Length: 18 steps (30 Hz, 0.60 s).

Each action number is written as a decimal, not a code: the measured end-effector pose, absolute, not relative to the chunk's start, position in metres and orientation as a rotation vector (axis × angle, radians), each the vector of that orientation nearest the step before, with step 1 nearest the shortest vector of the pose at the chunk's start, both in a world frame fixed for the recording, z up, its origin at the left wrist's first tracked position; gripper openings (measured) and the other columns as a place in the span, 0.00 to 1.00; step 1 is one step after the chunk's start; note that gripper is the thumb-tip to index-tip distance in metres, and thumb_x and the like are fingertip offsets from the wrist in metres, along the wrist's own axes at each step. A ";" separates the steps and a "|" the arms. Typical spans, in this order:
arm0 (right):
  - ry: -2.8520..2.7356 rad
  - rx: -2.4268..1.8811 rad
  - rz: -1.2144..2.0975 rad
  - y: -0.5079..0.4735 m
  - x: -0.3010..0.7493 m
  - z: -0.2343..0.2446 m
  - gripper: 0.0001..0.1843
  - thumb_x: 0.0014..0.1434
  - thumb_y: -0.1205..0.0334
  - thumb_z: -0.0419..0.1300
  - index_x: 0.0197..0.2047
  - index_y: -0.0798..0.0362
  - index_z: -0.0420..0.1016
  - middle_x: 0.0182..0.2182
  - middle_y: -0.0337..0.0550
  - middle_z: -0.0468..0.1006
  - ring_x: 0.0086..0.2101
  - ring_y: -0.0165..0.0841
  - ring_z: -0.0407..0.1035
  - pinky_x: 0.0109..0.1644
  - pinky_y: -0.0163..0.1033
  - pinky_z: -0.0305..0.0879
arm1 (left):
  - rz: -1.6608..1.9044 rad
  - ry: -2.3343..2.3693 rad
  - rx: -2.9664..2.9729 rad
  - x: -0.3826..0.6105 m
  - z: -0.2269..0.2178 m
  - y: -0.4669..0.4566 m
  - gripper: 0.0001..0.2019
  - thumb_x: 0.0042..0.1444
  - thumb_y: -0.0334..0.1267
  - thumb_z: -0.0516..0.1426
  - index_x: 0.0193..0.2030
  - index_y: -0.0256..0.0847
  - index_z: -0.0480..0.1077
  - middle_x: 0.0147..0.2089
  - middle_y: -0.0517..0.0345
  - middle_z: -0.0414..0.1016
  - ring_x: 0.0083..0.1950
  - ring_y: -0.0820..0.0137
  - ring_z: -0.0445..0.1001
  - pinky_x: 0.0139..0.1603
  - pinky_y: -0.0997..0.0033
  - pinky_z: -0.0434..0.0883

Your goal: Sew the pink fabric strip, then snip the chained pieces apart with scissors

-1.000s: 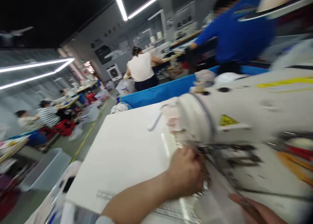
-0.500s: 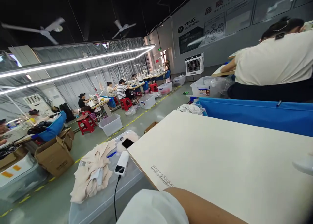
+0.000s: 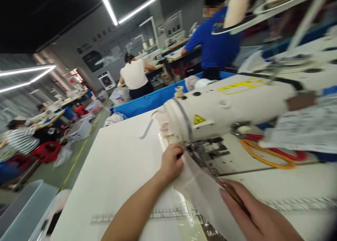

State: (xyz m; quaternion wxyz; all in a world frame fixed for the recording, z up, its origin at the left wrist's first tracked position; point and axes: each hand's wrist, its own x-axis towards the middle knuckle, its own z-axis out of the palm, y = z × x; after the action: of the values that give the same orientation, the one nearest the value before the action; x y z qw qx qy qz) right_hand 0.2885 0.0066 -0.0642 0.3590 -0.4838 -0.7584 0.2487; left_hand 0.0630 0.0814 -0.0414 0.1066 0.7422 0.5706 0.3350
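A pale pinkish-white piece of fabric (image 3: 202,192) stretches from beneath the sewing machine (image 3: 226,104) head down toward me. My left hand (image 3: 172,162) is closed at the far end of the cloth, close beside the needle area, which the machine head and my fingers hide. Lower right, my right hand (image 3: 252,209) grips the right edge of the same cloth between thumb and fingers; motion blurs it. More light fabric (image 3: 163,121) bunches behind the machine head.
Orange-handled scissors (image 3: 268,155) lie on the machine bed, near a printed sheet (image 3: 305,125). A printed ruler scale (image 3: 102,218) crosses the white table (image 3: 126,156). A blue cloth trough (image 3: 155,97) runs behind. Co-workers sit beyond, one in a blue shirt (image 3: 218,41).
The view has swung right, from the aisle and bare tabletop to the sewing machine. Both hands now show on the fabric; before, only a forearm and sleeve were plainly visible.
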 end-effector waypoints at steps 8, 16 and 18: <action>-2.038 -1.187 0.103 0.025 0.272 -0.047 0.21 0.71 0.60 0.42 0.49 0.53 0.75 0.35 0.45 0.84 0.23 0.33 0.76 0.21 0.35 0.64 | 1.083 1.582 2.072 0.065 -0.037 0.073 0.14 0.67 0.40 0.53 0.30 0.42 0.71 0.34 0.55 0.73 0.38 0.65 0.75 0.40 0.61 0.76; -2.020 -1.141 -0.015 0.030 0.269 -0.050 0.21 0.72 0.63 0.42 0.47 0.56 0.76 0.30 0.44 0.83 0.19 0.30 0.72 0.17 0.34 0.58 | 1.201 1.484 1.814 0.065 -0.038 0.074 0.11 0.61 0.44 0.59 0.31 0.43 0.76 0.36 0.54 0.75 0.40 0.63 0.73 0.44 0.64 0.71; -2.018 -1.145 -0.013 0.030 0.268 -0.053 0.20 0.72 0.63 0.42 0.47 0.56 0.75 0.31 0.44 0.83 0.20 0.30 0.73 0.18 0.34 0.59 | 1.199 1.482 1.805 0.066 -0.037 0.074 0.09 0.59 0.41 0.58 0.31 0.42 0.76 0.36 0.55 0.76 0.41 0.64 0.73 0.44 0.66 0.70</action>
State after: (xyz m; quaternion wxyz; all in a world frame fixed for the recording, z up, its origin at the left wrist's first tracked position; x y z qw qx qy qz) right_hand 0.2681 0.0300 -0.0528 0.3993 -0.4523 -0.7974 -0.0053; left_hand 0.0660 0.0739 -0.0371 0.2553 0.6648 0.5459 0.4414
